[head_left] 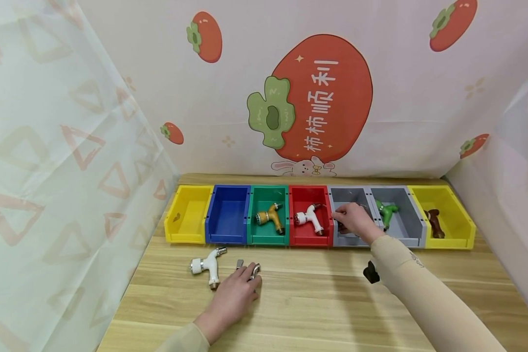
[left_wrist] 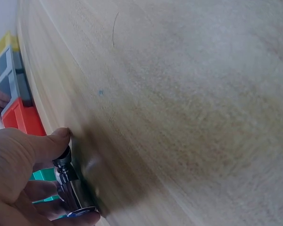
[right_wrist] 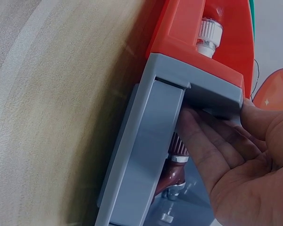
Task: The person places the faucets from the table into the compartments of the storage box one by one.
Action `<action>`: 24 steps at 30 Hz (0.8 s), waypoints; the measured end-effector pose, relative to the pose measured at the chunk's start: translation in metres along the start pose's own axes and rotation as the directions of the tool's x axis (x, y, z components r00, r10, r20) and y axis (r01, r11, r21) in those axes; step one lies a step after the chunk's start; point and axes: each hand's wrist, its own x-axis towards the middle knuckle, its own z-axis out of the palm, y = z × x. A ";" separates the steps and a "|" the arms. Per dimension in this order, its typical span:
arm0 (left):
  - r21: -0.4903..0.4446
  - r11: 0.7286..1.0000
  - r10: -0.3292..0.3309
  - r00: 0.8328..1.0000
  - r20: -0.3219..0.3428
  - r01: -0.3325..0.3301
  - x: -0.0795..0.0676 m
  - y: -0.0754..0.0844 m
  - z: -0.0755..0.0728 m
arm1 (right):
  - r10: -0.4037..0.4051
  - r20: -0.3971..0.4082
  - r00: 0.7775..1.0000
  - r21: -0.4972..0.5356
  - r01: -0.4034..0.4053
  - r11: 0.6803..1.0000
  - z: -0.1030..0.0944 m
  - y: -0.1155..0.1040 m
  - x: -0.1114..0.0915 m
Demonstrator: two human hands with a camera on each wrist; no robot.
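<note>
My left hand (head_left: 235,293) grips a shiny metal tap (left_wrist: 71,186) low over the wooden table, thumb at one end and fingers along its other side. In the head view, the hand covers most of that tap. My right hand (head_left: 357,220) reaches into the left grey bin (right_wrist: 151,150), beside the red bin (head_left: 296,195). Its fingers (right_wrist: 210,146) are straight inside the bin, and the thumb touches the rim near the red wall. A dark brown tap (right_wrist: 172,176) lies in that bin, below the fingers. Whether they touch it, I cannot tell.
A white tap (head_left: 211,268) lies on the table (head_left: 308,303), left of my left hand. Other taps sit in the bins: ochre (head_left: 270,217), white (head_left: 310,219), green (head_left: 387,212) and brown (head_left: 434,224). A yellow bin (head_left: 189,239) and a blue bin (head_left: 226,238) stand at the row's left end.
</note>
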 end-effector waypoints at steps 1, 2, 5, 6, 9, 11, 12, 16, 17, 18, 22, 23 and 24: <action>0.004 1.000 0.006 1.000 -0.008 -0.006 0.000 0.000 0.001 | -0.005 -0.002 1.000 -0.008 0.005 1.000 0.000 0.000 0.000; 0.008 1.000 0.012 1.000 -0.017 -0.012 0.000 0.000 0.001 | -0.010 -0.004 1.000 -0.017 0.010 1.000 0.000 0.001 0.000; 0.016 0.999 0.031 0.999 -0.042 -0.030 0.001 -0.002 0.002 | -0.009 -0.004 1.000 -0.013 0.009 1.000 0.000 0.002 0.000; 0.019 0.999 0.037 0.998 -0.047 -0.036 0.001 -0.002 0.002 | -0.006 -0.002 1.000 -0.007 0.006 1.000 0.000 0.002 0.000; 0.019 0.999 0.043 0.998 -0.052 -0.042 -0.001 -0.003 0.000 | 0.002 0.002 1.000 0.006 -0.002 1.000 0.000 0.001 0.000; 0.017 0.999 0.047 0.997 -0.060 -0.046 -0.001 -0.004 -0.003 | 0.011 0.003 1.000 0.015 -0.011 1.000 0.000 0.001 0.000; 0.014 0.999 0.053 0.996 -0.071 -0.052 -0.002 -0.005 -0.006 | 0.013 0.004 1.000 0.014 -0.013 1.000 0.000 0.001 0.000; 0.013 0.997 0.080 0.982 -0.169 -0.079 0.002 -0.010 -0.017 | 0.011 0.002 1.000 0.010 -0.011 1.000 0.000 0.001 0.000; 0.017 0.996 0.087 0.976 -0.199 -0.085 0.004 -0.012 -0.021 | 0.008 0.001 1.000 0.005 -0.008 1.000 0.000 0.001 0.000; 0.020 0.996 0.090 0.969 -0.228 -0.088 0.006 -0.014 -0.024 | 0.002 0.002 1.000 0.000 -0.002 1.000 0.000 0.001 0.001; 0.041 0.996 0.083 0.953 -0.292 -0.074 0.018 -0.025 -0.037 | -0.005 -0.002 1.000 -0.014 0.005 1.000 -0.001 0.001 0.001; 0.044 0.997 0.076 0.951 -0.299 -0.066 0.021 -0.028 -0.040 | -0.004 0.000 1.000 -0.013 0.004 1.000 0.000 0.001 0.001; 0.046 0.997 0.068 0.951 -0.303 -0.057 0.024 -0.031 -0.043 | -0.001 0.002 1.000 -0.011 0.001 1.000 0.000 0.001 0.001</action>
